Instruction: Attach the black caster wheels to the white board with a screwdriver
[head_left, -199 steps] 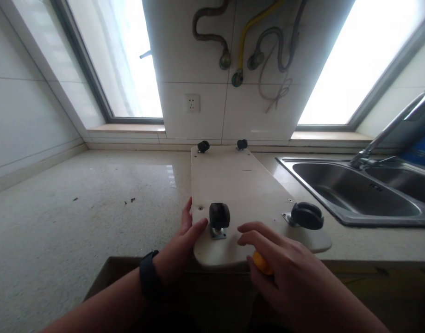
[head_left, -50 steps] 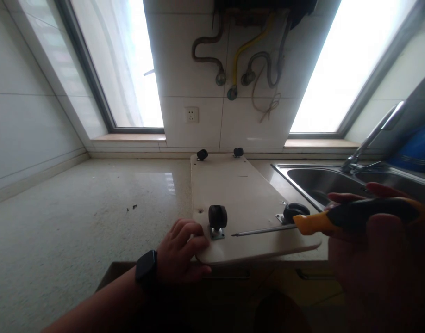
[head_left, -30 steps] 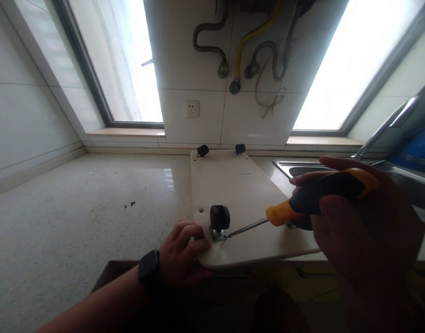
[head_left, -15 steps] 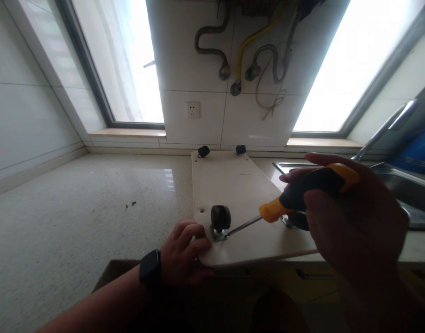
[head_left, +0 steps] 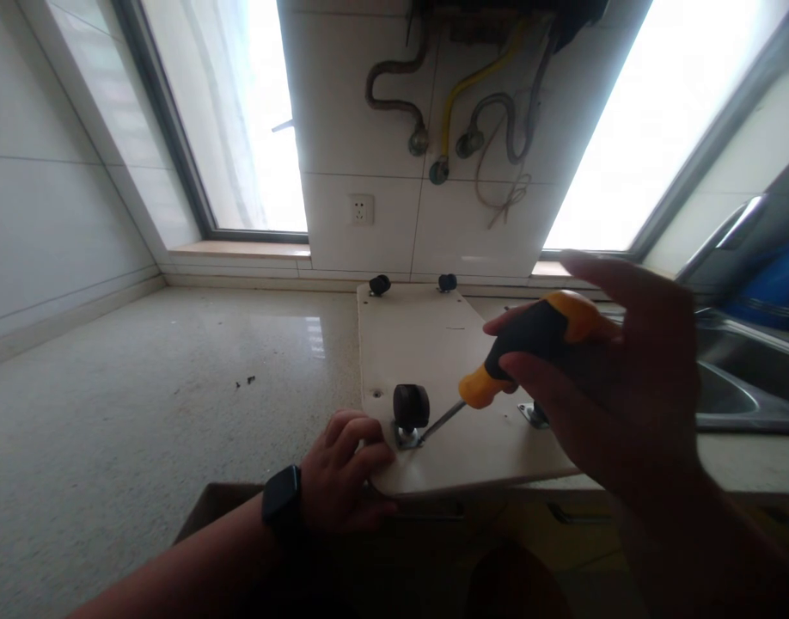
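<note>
A pale board [head_left: 426, 344] lies on the counter with black casters at its corners. The near left caster [head_left: 411, 406] stands on a metal plate at the board's front corner. My left hand [head_left: 349, 468] grips that corner, fingers curled on top beside the plate and thumb low at the edge. In my right hand [head_left: 633, 378] is a screwdriver [head_left: 529, 340] with a yellow and black handle. Its shaft slants down left and the tip meets the plate's right edge; any screw there is too small to make out. The near right caster's plate [head_left: 533, 416] is partly behind my right hand.
Two small dark bits, perhaps screws [head_left: 246, 381], lie on the speckled counter [head_left: 240, 344] to the left. A steel sink [head_left: 736, 387] with a tap [head_left: 723, 232] is at the right. Hoses [head_left: 394, 103] hang on the tiled wall behind, above a socket [head_left: 362, 210].
My right hand and the screwdriver handle have shifted left and the shaft stands steeper, with fingers more spread around the handle. The tip stays at the plate. My left hand holds its place.
</note>
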Demonstrator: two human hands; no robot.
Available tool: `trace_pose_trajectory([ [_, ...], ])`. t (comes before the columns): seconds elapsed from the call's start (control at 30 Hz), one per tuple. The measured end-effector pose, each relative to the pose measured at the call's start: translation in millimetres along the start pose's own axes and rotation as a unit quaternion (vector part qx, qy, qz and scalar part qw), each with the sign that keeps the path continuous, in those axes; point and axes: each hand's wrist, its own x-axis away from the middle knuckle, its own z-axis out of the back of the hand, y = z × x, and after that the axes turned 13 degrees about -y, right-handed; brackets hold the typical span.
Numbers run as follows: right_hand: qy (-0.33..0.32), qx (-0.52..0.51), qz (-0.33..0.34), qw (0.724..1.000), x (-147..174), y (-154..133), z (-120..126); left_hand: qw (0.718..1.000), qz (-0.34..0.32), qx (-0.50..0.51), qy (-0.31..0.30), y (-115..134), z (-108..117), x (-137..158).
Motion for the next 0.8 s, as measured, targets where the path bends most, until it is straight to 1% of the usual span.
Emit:
trace_pose_trajectory([
  [0.07, -0.029, 0.025, 0.010, 0.999, -6, -2, 0, 1.000, 0.001, 0.001, 0.004, 0, -1, 0],
  [0.2, -0.104, 0.083, -0.006, 0.991, -15, -10, 5, 1.000, -0.008, -0.004, 0.015, 0, -1, 0],
  [0.33, -0.152, 0.125, -0.008, 0.980, -22, -17, 10, 1.000, -0.007, -0.014, 0.016, 1, -1, -1],
  [0.47, -0.152, 0.130, -0.011, 0.980, -28, -19, 8, 0.999, -0.013, -0.027, 0.015, 3, 0, -1],
  [0.63, -0.141, 0.166, 0.008, 0.976, -32, -23, 7, 0.998, -0.004, -0.053, -0.016, 3, 1, -1],
  [0.73, -0.159, 0.173, 0.027, 0.972, -32, -25, 9, 0.998, -0.010, -0.057, -0.020, 2, 3, -1],
  [0.8, -0.178, 0.170, 0.027, 0.969, -30, -27, 11, 0.998, -0.014, -0.052, -0.019, 2, 3, -2],
])
